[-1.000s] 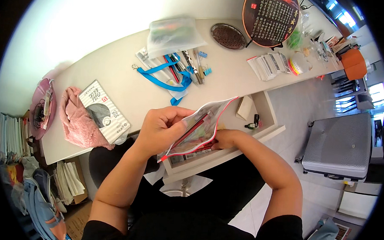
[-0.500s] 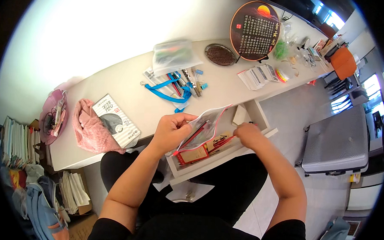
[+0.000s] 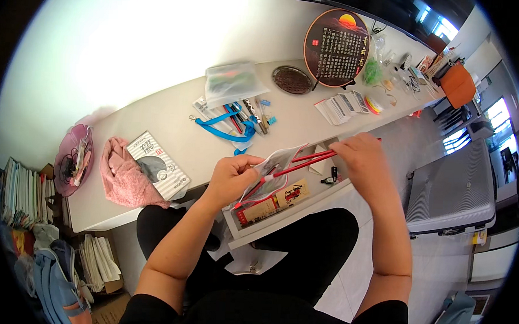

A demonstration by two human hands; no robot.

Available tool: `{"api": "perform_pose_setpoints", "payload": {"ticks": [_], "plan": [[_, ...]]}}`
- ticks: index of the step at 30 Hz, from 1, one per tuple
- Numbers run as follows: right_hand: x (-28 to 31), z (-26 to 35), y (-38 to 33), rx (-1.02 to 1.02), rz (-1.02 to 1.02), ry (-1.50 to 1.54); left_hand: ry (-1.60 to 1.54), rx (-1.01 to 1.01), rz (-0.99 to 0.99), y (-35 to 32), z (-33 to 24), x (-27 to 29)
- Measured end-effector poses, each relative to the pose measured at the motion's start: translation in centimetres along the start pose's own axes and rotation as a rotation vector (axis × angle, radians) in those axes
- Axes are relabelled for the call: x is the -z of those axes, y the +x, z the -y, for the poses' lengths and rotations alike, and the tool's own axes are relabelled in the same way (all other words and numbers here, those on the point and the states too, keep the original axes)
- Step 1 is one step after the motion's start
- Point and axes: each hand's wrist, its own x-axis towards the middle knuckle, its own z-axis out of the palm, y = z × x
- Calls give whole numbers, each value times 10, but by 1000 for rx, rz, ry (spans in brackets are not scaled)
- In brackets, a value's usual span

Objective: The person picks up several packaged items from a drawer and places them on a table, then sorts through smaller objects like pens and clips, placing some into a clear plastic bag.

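Observation:
My left hand (image 3: 234, 181) pinches a clear zip pouch (image 3: 277, 163) with a red zipper edge, tilted above the open drawer (image 3: 289, 215). Some slim items show through its plastic. In my right hand (image 3: 361, 160) are several thin red pencils (image 3: 309, 162), slanting down toward the pouch, their near ends at its mouth. Whether those ends are inside it I cannot tell. Below, the drawer holds a cream and red paper packet (image 3: 290, 195), a dark key-like item (image 3: 330, 178) and a pale folded piece beside it.
On the desk lie a blue lanyard (image 3: 215, 125) over pens, a frosted pouch (image 3: 234, 80), a pink cloth (image 3: 120, 173), a striped packet (image 3: 158, 163) and fanned cards (image 3: 343, 108). A round plaque (image 3: 337, 49) stands behind. A grey suitcase (image 3: 452, 188) is at right.
My right hand has risen out of the drawer with the red pencils and moved up and right. The key-like item now shows. My left hand still holds the pouch.

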Motion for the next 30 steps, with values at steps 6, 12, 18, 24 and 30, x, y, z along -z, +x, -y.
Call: {"api": "perform_pose_setpoints", "payload": {"ticks": [6, 12, 18, 24, 30], "plan": [[-26, 45, 30, 285, 88, 79, -39, -15, 8, 1, 3, -1], [-54, 61, 42, 356, 201, 126, -34, -22, -50, 4, 10, 1], [-62, 55, 41, 282, 143, 160, -37, 17, -19, 4, 2, 4], [-64, 47, 31, 169, 7, 335, -105, 39, -26, 3, -3, 2], [-80, 23, 22, 88, 0, 687, -93, 37, 3, 4, 1, 2]]}}
